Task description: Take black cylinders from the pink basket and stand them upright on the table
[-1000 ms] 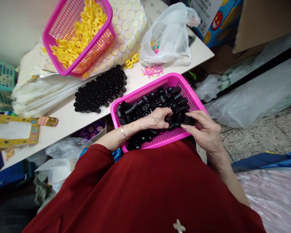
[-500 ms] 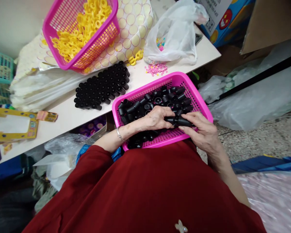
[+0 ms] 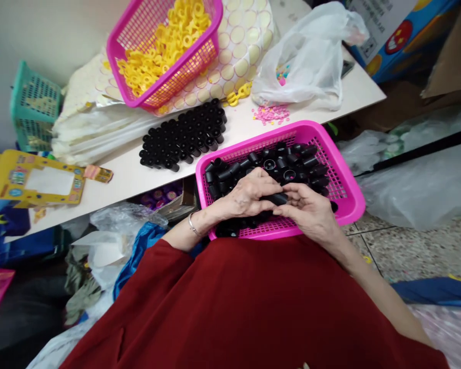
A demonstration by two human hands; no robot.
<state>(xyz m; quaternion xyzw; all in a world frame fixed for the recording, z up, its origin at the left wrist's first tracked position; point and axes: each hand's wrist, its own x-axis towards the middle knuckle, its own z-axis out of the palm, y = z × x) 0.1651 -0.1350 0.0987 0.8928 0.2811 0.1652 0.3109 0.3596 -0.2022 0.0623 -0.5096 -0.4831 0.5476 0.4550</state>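
My left hand (image 3: 248, 196) is closed around a short black plastic tube (image 3: 277, 199), which lies nearly level over a pink basket (image 3: 355, 205). The tube's right end sits between the thumb and curled fingers of my right hand (image 3: 311, 209). Its left end is hidden by my left fingers. Beneath both hands, the basket holds many loose black cylindrical parts (image 3: 234, 169), some showing round open ends. Behind the basket, a tight block of upright black tubes (image 3: 184, 134) stands on the white table (image 3: 126, 177).
Further back stands a pink basket (image 3: 119, 43) of yellow plastic pieces (image 3: 165, 48). Small pink beads (image 3: 271, 114) lie by a white plastic bag (image 3: 303, 61). A yellow printed box (image 3: 34, 177) and a green basket (image 3: 36, 107) are at left. Plastic sacks (image 3: 418, 174) lie at right.
The view has swung left, so things appear further right. The long black piece between my hands now shows as a shorter tube, and my right hand has come closer to my left.
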